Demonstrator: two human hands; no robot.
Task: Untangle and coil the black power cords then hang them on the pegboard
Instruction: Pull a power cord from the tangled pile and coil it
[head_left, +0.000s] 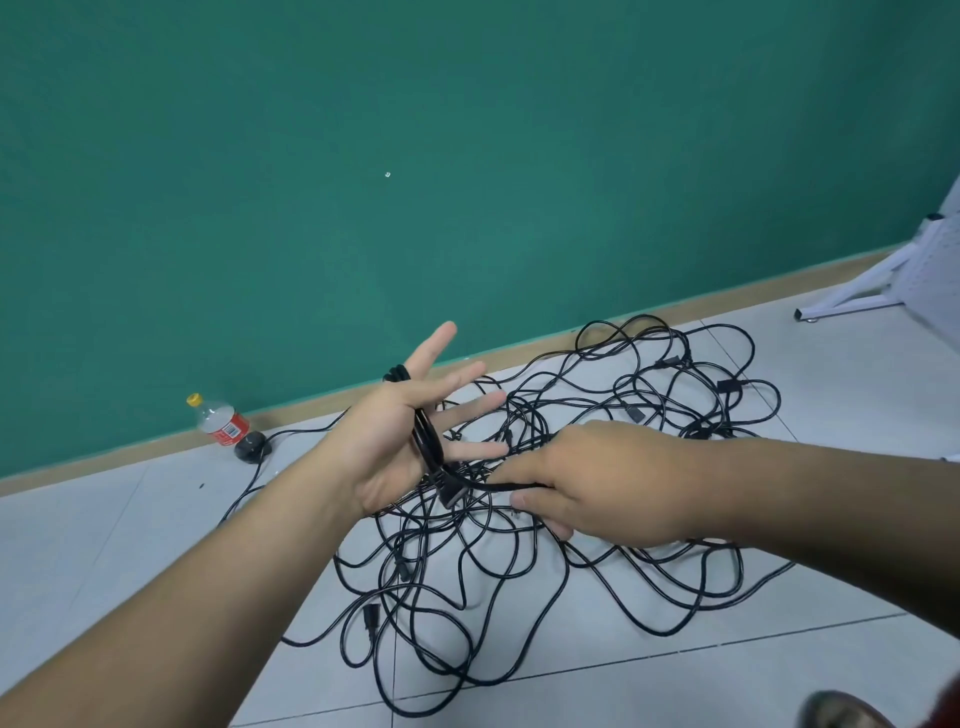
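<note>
Coiling stage, early. Items are listed by where they lie relative to my fingers.

1. Left hand (387, 452): palm up, fingers (465, 378) straight and spread wide, pinching nothing. It serves as the former for the coil.
2. Thin black rubber-sheathed power cord (427, 441): a few turns lie across my left palm and pass up between the spread fingers. A blocky plug hangs just below them.
3. Right hand (602, 483): fingers (558, 527) curled round a strand of that cord, thumb pressed to it, close beside my left little finger.
4. Loose tangle of thin black power cords (524, 410): lies on the floor under and beyond both sets of fingers. The strands cross many times and several plugs show.

Progress, as I judge it: one coil is a few turns in and none is finished. Most of the untangling and all of the hanging are left.

5. White perforated pegboard (935, 270) on a white tube stand: well apart, far right of my right fingers. Only its edge shows, so I cannot tell whether anything hangs there.
6. Pale grey tiled floor (156, 519): thin dark joints.
7. Flat green wall (363, 156) with a tan skirting strip (519, 354): beyond my left fingertips.
8. Clear plastic bottle, red label, yellow cap (221, 422): well left of my left fingers, by the skirting, touching a round black lump (251, 447).
</note>
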